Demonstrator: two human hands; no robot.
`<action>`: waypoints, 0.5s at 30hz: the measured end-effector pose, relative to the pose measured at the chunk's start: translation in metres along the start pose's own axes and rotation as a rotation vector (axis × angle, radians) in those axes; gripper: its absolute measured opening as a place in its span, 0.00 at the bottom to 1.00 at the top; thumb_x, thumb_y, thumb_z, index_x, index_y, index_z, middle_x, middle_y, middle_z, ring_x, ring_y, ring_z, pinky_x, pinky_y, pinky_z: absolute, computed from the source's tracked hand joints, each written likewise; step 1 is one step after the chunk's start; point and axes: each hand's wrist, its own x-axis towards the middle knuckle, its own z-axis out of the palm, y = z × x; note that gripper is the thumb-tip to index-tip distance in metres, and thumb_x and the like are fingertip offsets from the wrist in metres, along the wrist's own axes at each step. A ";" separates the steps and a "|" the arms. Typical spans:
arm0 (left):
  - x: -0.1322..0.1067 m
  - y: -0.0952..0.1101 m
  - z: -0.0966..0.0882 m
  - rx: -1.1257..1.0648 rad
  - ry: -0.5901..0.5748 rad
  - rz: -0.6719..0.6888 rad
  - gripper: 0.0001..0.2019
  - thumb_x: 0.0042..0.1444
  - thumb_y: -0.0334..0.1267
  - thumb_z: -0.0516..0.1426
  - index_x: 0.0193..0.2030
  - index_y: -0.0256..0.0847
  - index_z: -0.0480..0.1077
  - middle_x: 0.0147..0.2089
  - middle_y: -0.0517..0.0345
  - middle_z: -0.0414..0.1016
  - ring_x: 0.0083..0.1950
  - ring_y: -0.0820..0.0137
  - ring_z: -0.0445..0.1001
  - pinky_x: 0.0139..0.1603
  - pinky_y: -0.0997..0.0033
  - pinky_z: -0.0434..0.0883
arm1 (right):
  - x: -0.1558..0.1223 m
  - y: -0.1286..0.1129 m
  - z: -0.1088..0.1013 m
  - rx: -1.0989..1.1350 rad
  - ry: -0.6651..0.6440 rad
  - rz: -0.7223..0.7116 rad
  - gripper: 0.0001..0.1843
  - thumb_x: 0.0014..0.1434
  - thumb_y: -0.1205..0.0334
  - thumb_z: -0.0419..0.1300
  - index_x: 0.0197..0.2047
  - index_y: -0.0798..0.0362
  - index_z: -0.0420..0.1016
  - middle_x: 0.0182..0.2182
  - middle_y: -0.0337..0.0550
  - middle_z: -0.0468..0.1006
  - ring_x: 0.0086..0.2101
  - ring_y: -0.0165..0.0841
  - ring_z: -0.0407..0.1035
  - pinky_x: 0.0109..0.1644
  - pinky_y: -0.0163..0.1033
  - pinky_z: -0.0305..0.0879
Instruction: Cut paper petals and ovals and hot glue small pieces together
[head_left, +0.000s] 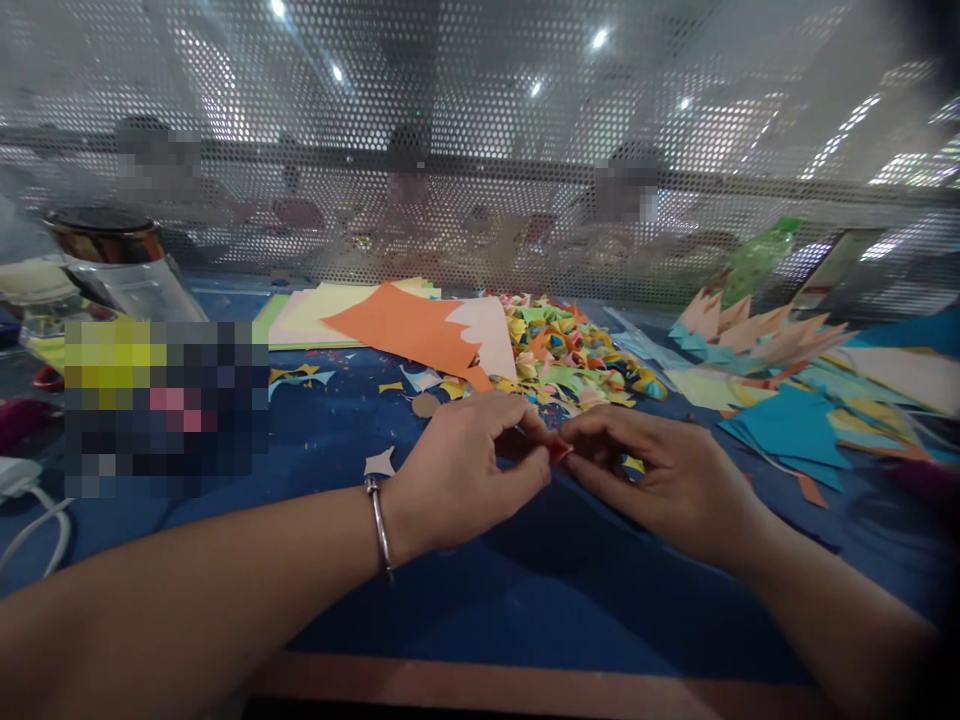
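Observation:
Between the fingertips of both hands is a small orange-red piece of paper (559, 449), mostly covered by the fingers. My left hand (469, 470), with a silver bracelet (379, 530) at the wrist, pinches its left side. From the right, my right hand (660, 475) pinches the other side with thumb and forefinger. A pale star-shaped paper cutout (379, 462) lies beside my left wrist. Just past the hands, a heap of small coloured paper pieces (559, 350) sits next to a cut orange sheet (397, 325).
Stacked pale paper sheets (300, 318) lie at the back. On the right are folded pointed papers (750, 325), blue paper (787, 430) and a green bottle (765, 260). A glass jar (127, 265) and white cable (64, 530) occupy the left. A perforated metal screen (480, 130) stands behind the table.

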 end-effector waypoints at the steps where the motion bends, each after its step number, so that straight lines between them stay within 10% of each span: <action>1: 0.000 0.000 0.000 0.010 0.003 -0.003 0.04 0.53 0.30 0.58 0.33 0.37 0.75 0.32 0.57 0.78 0.33 0.73 0.75 0.35 0.73 0.71 | 0.000 0.000 0.000 -0.001 0.000 0.002 0.06 0.65 0.59 0.59 0.40 0.50 0.77 0.28 0.38 0.77 0.24 0.27 0.68 0.28 0.32 0.66; 15: 0.000 -0.005 0.003 0.080 0.008 0.045 0.03 0.53 0.32 0.61 0.31 0.37 0.77 0.27 0.61 0.77 0.29 0.76 0.73 0.32 0.77 0.69 | 0.002 -0.005 0.000 -0.011 -0.015 0.002 0.08 0.66 0.57 0.58 0.38 0.49 0.76 0.27 0.37 0.77 0.24 0.27 0.68 0.27 0.32 0.66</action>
